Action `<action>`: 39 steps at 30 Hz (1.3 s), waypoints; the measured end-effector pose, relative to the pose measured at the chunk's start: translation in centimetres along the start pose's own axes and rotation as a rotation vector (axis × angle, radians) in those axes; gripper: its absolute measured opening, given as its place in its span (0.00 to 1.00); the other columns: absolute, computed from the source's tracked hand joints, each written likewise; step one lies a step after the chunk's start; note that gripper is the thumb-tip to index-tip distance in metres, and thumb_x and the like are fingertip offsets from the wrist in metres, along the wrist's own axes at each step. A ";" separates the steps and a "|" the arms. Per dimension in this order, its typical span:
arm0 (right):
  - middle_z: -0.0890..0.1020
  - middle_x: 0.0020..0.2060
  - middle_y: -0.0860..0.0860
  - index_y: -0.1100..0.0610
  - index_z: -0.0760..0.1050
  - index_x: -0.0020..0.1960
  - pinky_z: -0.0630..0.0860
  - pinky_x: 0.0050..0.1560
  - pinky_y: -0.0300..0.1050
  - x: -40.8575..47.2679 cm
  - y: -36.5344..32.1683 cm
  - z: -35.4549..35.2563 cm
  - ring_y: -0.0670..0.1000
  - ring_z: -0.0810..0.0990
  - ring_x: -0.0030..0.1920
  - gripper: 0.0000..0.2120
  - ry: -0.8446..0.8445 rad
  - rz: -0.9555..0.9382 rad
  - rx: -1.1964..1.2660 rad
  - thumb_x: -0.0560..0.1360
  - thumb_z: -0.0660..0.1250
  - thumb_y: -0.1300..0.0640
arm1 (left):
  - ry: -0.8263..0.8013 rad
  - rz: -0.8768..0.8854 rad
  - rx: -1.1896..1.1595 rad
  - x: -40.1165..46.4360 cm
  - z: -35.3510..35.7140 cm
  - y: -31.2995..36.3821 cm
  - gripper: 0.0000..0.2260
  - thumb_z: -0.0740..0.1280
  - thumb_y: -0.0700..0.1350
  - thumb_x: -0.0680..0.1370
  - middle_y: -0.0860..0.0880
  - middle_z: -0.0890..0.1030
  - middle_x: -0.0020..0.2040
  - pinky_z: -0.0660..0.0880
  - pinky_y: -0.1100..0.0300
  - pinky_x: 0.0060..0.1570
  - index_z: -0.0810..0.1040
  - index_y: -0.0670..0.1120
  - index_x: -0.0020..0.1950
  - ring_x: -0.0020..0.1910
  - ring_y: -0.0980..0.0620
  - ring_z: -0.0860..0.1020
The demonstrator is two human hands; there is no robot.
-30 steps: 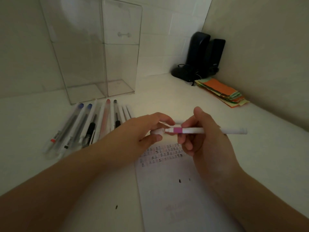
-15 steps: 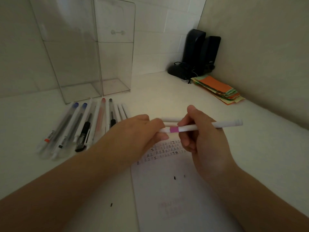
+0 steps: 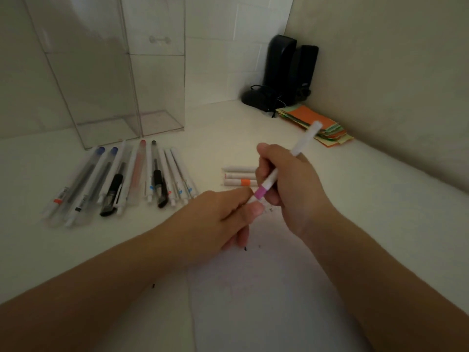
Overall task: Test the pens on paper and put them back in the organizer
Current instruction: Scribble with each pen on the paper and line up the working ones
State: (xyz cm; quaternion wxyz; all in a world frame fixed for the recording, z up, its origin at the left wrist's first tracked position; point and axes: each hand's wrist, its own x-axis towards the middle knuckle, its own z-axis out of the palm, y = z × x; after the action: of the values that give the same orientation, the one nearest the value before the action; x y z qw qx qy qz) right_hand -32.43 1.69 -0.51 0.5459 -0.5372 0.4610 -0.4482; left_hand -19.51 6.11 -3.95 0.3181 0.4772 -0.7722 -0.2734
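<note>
**Both hands on the pink-banded pen**

Right hand [image 3: 286,184] has its grip wrapped round the white pen with a pink band [image 3: 281,166], which tilts up and to the far right. Left hand [image 3: 218,219] pinches the pen's lower end at the pink band, over the sheet of paper [image 3: 266,295] lying near on the pale worktop [image 3: 380,212]. Three more white pens [image 3: 238,176] lie just beyond the hands. A row of pens [image 3: 121,179] lies to the left, in front of the clear organizer [image 3: 121,72]. In the far corner, against dim walls, stand two black speakers [image 3: 289,69] beside a stack of coloured paper [image 3: 314,125].
</note>
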 end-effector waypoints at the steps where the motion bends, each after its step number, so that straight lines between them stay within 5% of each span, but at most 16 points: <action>1: 0.67 0.17 0.48 0.56 0.66 0.24 0.61 0.19 0.33 0.1 -0.4 -0.5 0.43 0.64 0.17 0.22 -0.057 0.007 -0.093 0.76 0.62 0.54 | -0.011 -0.005 0.023 0.1 0.1 -0.1 0.20 0.49 0.63 0.70 0.59 0.80 0.32 0.71 0.68 0.31 0.71 0.49 0.37 0.27 0.58 0.75; 6: 0.70 0.19 0.48 0.55 0.70 0.27 0.62 0.25 0.38 -1.0 -4.2 -3.8 0.47 0.64 0.23 0.18 -0.330 -0.086 -0.471 0.73 0.66 0.50 | -0.061 0.038 0.299 -0.2 0.4 0.0 0.25 0.43 0.73 0.66 0.55 0.75 0.32 0.66 0.66 0.32 0.66 0.55 0.36 0.33 0.60 0.73; 9: 0.75 0.24 0.51 0.57 0.75 0.31 0.66 0.26 0.37 -3.4 -6.4 -7.5 0.50 0.69 0.26 0.15 -0.319 -0.225 -0.469 0.71 0.68 0.49 | -0.082 0.041 0.342 0.0 0.3 0.4 0.23 0.42 0.71 0.64 0.56 0.76 0.33 0.70 0.64 0.37 0.66 0.56 0.37 0.35 0.62 0.74; 12: 0.81 0.30 0.52 0.53 0.80 0.35 0.70 0.27 0.37 -7.6 -6.9 -13.0 0.49 0.74 0.29 0.12 -0.260 -0.299 -0.460 0.70 0.68 0.46 | -0.018 0.117 0.387 0.8 0.6 2.9 0.23 0.44 0.69 0.66 0.53 0.76 0.32 0.65 0.67 0.31 0.67 0.54 0.37 0.37 0.62 0.73; 15: 0.81 0.30 0.50 0.50 0.81 0.36 0.70 0.27 0.35 -13.7 -5.7 -19.1 0.48 0.74 0.28 0.14 -0.130 -0.337 -0.456 0.69 0.66 0.40 | -0.012 0.280 0.285 2.0 3.1 7.9 0.17 0.51 0.66 0.69 0.60 0.76 0.35 0.67 0.71 0.31 0.68 0.54 0.37 0.30 0.61 0.73; 20: 0.69 0.21 0.48 0.53 0.71 0.28 0.63 0.22 0.34 -24.2 -1.8 -27.2 0.47 0.65 0.22 0.21 0.294 -0.169 -0.316 0.62 0.70 0.37 | -0.288 0.490 0.106 3.7 12.1 16.7 0.11 0.58 0.59 0.76 0.55 0.74 0.30 0.67 0.71 0.32 0.69 0.55 0.37 0.29 0.60 0.71; 23: 0.71 0.19 0.50 0.55 0.72 0.28 0.63 0.21 0.31 -28.5 1.1 -30.5 0.44 0.66 0.20 0.13 0.488 -0.020 -0.357 0.68 0.68 0.52 | -0.488 0.582 0.105 4.4 17.8 19.8 0.06 0.61 0.52 0.75 0.58 0.73 0.32 0.67 0.71 0.36 0.68 0.57 0.38 0.35 0.61 0.72; 27: 0.77 0.23 0.49 0.60 0.77 0.35 0.68 0.26 0.32 -32.0 6.4 -34.0 0.43 0.72 0.24 0.11 0.467 0.244 -0.487 0.73 0.67 0.55 | -0.604 0.737 0.201 5.0 23.1 21.6 0.05 0.62 0.49 0.76 0.62 0.71 0.37 0.66 0.70 0.40 0.69 0.58 0.41 0.40 0.65 0.70; 31: 0.79 0.26 0.42 0.49 0.78 0.40 0.71 0.33 0.31 -33.0 11.2 -36.5 0.39 0.76 0.26 0.06 0.391 0.425 -0.650 0.75 0.66 0.51 | -0.671 0.777 0.255 5.1 25.2 21.7 0.03 0.60 0.51 0.77 0.64 0.70 0.39 0.67 0.69 0.45 0.68 0.58 0.43 0.44 0.64 0.70; 34: 0.81 0.35 0.42 0.43 0.75 0.44 0.74 0.39 0.32 -33.1 13.0 -37.7 0.39 0.79 0.35 0.01 0.432 0.446 -0.739 0.74 0.66 0.49 | -0.643 0.780 0.240 5.8 24.9 21.2 0.05 0.57 0.58 0.74 0.64 0.72 0.41 0.69 0.67 0.45 0.69 0.59 0.44 0.46 0.64 0.71; 39: 0.80 0.41 0.41 0.41 0.75 0.51 0.73 0.41 0.29 -30.9 10.5 -37.6 0.36 0.78 0.40 0.08 0.473 0.289 -0.815 0.72 0.67 0.46 | -0.525 0.666 0.156 7.0 22.3 20.0 0.08 0.56 0.64 0.68 0.67 0.74 0.43 0.68 0.70 0.44 0.69 0.67 0.44 0.45 0.66 0.73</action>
State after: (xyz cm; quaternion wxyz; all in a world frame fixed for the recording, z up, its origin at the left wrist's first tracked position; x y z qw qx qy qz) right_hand -74.84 25.84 -10.28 0.2282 -0.5210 0.7800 -0.2607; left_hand -49.98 10.34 -2.29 0.1447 0.1388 -0.9572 -0.2088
